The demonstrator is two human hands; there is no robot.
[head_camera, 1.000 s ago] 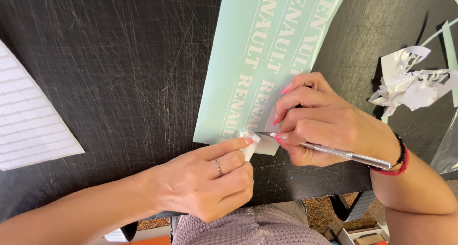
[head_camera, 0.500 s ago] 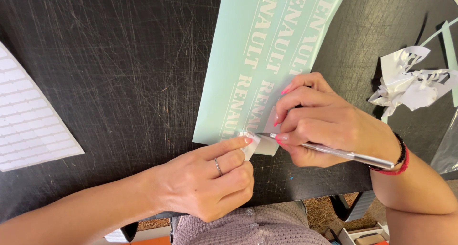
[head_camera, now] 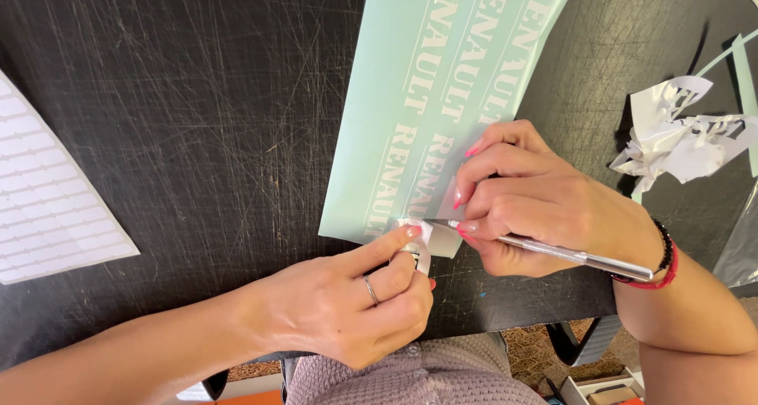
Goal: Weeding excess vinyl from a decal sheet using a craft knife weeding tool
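Landmark: the pale green vinyl sheet (head_camera: 442,113) lying on the scratched black table (head_camera: 197,121). My right hand (head_camera: 545,204) sits on the sheet's near corner, fingers pressed together in a pen grip on a slim metal knife (head_camera: 553,251); the tip points left, at the sheet's near edge. My left hand (head_camera: 347,302) lies just off that same edge, on the table side nearest me, forefinger stretched out and pressing a small white strip (head_camera: 418,243) against the thumb side, other fingers curled in; a ring shows on one finger. The strip curls up from the sheet's near edge, touching both my fingertip and the knife tip. White lettering runs in rows along the sheet away from me. To the left of the sheet, well apart, is a white sheet of small ruled labels (head_camera: 47,208). To the right of it, a crumpled heap of white scraps (head_camera: 679,136). Note on technique, my judgement: keep the knife tip shallow, lifting only the waste film, not the backing; hold the strip low and taut with the left forefinger so it peels flat along the sheet rather than tearing; keep the right palm weighing on the sheet so it does not slide. Risk: lifting a letter with the waste.
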